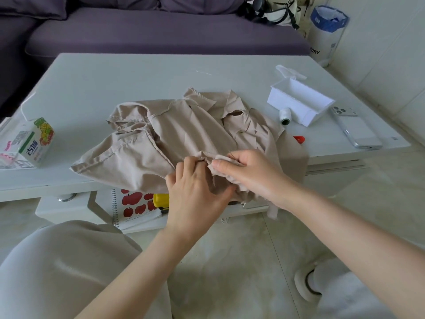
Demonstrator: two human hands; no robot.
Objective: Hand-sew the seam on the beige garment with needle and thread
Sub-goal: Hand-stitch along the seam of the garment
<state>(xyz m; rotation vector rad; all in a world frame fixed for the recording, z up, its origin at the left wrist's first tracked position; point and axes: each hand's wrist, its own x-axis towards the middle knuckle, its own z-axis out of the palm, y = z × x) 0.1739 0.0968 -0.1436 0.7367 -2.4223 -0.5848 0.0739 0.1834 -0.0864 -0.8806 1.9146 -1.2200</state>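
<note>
The beige garment (174, 134) lies crumpled on the white table (128, 77) and hangs over its near edge. My left hand (195, 187) grips a fold of the garment at that edge. Just to its right, my right hand (248, 171) pinches the fabric's raw edge between thumb and fingers. A thin dark line, the needle or thread (232, 155), shows above the right hand's fingertips. A white thread spool (285, 116) lies on the table behind the garment.
An open white box (299, 102) and a phone (356, 127) lie at the table's right. A red object (299, 139) peeks from under the garment. A juice carton (36, 141) stands at the left. A notebook (135, 208) and yellow box (161, 200) sit on the lower shelf.
</note>
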